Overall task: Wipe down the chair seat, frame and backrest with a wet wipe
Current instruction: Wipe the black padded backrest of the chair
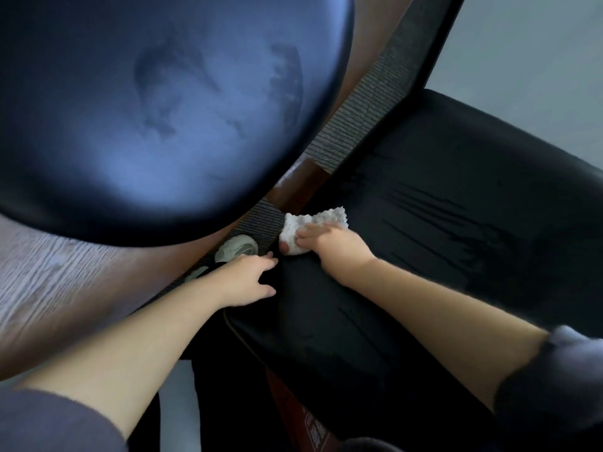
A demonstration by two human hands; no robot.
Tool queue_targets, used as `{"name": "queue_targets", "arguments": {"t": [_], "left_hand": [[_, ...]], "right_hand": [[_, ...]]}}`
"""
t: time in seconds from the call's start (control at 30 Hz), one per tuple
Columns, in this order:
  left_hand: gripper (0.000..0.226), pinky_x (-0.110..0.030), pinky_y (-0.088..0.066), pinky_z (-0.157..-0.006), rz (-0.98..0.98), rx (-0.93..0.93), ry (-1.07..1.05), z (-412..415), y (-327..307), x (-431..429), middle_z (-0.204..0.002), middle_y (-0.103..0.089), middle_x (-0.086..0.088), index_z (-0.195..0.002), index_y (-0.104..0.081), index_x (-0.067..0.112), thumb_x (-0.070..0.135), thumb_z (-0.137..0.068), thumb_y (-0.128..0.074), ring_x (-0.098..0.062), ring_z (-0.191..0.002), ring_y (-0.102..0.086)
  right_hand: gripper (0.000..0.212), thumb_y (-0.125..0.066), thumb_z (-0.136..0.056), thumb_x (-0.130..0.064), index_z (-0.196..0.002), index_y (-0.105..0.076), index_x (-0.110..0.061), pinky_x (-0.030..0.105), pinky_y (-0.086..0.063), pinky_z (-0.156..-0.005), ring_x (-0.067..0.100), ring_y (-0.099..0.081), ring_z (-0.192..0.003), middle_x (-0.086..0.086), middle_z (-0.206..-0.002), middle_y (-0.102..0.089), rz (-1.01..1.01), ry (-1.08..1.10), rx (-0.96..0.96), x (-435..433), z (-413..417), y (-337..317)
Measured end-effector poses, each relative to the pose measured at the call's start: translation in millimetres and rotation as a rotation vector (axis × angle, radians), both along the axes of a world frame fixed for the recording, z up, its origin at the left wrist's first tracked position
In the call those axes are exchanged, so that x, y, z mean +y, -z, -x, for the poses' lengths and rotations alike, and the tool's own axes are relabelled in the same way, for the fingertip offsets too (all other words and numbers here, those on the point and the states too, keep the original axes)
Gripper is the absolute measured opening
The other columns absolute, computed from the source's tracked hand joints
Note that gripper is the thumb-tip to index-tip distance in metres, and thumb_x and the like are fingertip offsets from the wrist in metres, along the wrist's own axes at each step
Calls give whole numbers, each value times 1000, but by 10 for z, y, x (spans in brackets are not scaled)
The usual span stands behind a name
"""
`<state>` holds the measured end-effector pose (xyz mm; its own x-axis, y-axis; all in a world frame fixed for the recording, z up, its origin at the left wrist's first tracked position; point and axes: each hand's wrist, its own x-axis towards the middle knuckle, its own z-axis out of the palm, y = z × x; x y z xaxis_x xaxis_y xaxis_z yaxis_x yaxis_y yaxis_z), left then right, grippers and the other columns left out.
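The black chair seat [440,223] fills the right half of the head view, with streaks across its surface. A dark rounded backrest [156,102] looms large at the upper left. A brown wooden frame post [297,187] joins them. My right hand [332,243] presses a crumpled white wet wipe [310,225] onto the seat's back edge, right beside the post. My left hand [251,278] rests with fingers spread on the seat's left edge, holding nothing.
A ribbed dark strip [368,102] runs diagonally along the seat's far side. A white shoe [236,249] shows on the wood-grain floor [42,278] below the backrest. Pale floor lies at the upper right, and a red label shows under the seat at the bottom.
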<state>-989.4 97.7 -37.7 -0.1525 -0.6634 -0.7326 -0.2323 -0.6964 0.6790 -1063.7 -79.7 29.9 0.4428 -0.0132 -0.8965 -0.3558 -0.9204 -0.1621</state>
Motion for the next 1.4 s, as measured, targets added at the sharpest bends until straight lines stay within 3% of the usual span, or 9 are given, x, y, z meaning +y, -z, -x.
{"name": "queue_targets", "arguments": {"t": [0.13,0.37,0.43,0.57,0.67,0.9,1.03,1.23,1.4], "left_hand": [[65,-27,-16,-120,-77,-10,31,-83,23,82,-158,-27,2,-150,-36,16,24,-92,-64,-16,-146,-24],[62,-21,-6,-119,-212,109,45,-49,103,415,-158,-28,5,-151,-33,18,12,-94,-56,-13,-146,-23],[60,-27,-17,-121,-248,150,-6,-23,139,538,-154,-36,1,-148,-38,18,11,-92,-58,-14,-144,-30],[34,-24,-46,-99,-206,-90,-399,-18,100,572,-119,-69,-4,-120,-67,10,7,-86,-68,-17,-113,-64],[41,-30,-50,-95,-256,-96,-730,-55,113,437,-113,-71,-8,-117,-66,8,10,-78,-78,-18,-104,-67],[28,-15,-29,-65,-241,-124,-493,99,155,106,-113,-70,-6,-117,-70,12,21,-90,-68,-16,-98,-59],[19,-22,-41,-78,-223,-167,-518,116,238,188,-105,-74,-10,-106,-75,9,14,-90,-66,-21,-103,-66],[16,-31,-53,-86,-232,-223,-446,111,209,526,-93,-75,-2,-96,-77,22,13,-85,-69,-21,-94,-68],[19,-16,-42,-76,-199,-179,-357,-1,81,668,-96,-75,-2,-99,-77,14,7,-84,-67,-17,-95,-68]], "right_hand": [[45,-34,-98,-23,-141,-43,-10,48,-26,-113,37,-37,-135,15,-145,-42,227,10,100,-259,-393,342],[36,-48,-92,-8,-124,-62,-17,33,-39,-101,26,-54,-119,7,-124,-62,-74,-124,71,340,-404,729],[41,-46,-92,-7,-128,-60,-23,35,-39,-100,26,-53,-120,7,-126,-60,-153,-101,105,473,-422,772],[50,-46,-86,1,-123,-65,-27,37,-42,-100,27,-53,-117,5,-123,-63,-272,-57,128,485,-376,783],[50,-48,-80,7,-113,-71,-23,38,-44,-95,27,-55,-113,6,-118,-64,-345,0,98,410,-344,766],[30,-51,-91,-17,-117,-65,-26,40,-50,-88,27,-59,-108,5,-118,-64,-205,-25,-6,150,-342,734],[45,-47,-91,-10,-126,-59,-35,36,-51,-87,31,-58,-109,9,-122,-61,-235,-129,118,173,-390,711],[46,-45,-90,-3,-125,-62,-26,32,-45,-90,30,-56,-113,11,-122,-61,-298,-168,74,473,-332,600],[51,-45,-90,-1,-131,-57,-29,30,-43,-93,27,-54,-118,7,-130,-57,-362,-180,60,595,-286,525]]}}
